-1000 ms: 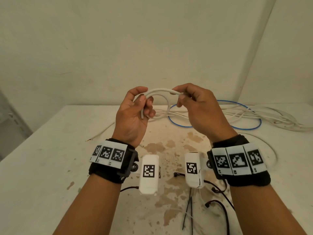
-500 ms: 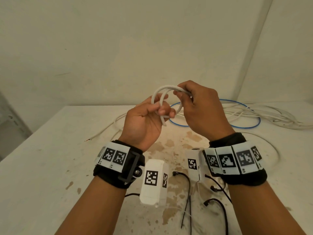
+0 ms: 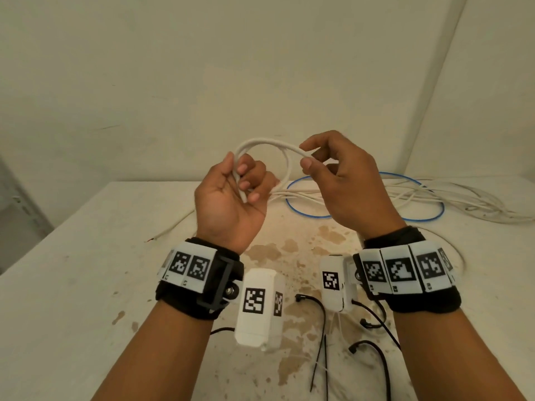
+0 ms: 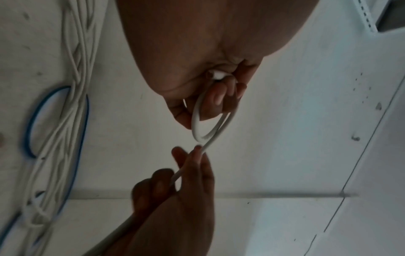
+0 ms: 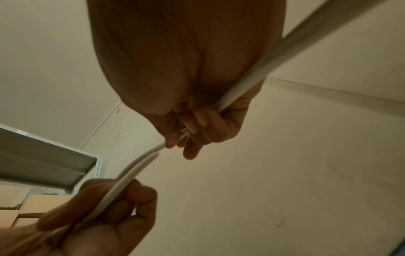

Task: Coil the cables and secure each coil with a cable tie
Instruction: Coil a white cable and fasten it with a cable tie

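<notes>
A white cable [image 3: 267, 142] arches in a small double loop above the table between both hands. My left hand [image 3: 241, 180] grips the loop's left side, fingers curled round the strands; the left wrist view shows the coil [image 4: 197, 121] held in those fingers [image 4: 217, 97]. My right hand [image 3: 307, 157] pinches the cable at the loop's right side between thumb and forefinger, and in the right wrist view the cable [image 5: 241, 90] runs through its palm. The cable's slack trails down to a white bundle [image 3: 463, 202] on the table. Several black cable ties [image 3: 321, 328] lie near me.
A blue cable [image 3: 364, 218] lies looped on the stained white table [image 3: 72, 285] behind my hands, under the white strands. A loose white cable end [image 3: 170, 227] lies at the left. Walls close the table at the back and right; a metal shelf [image 5: 43, 164] stands at the left.
My hands were together at the loop half a second ago. They have drawn apart: the left swung left, the right slid rightwards along the cable, and the loop has widened.
</notes>
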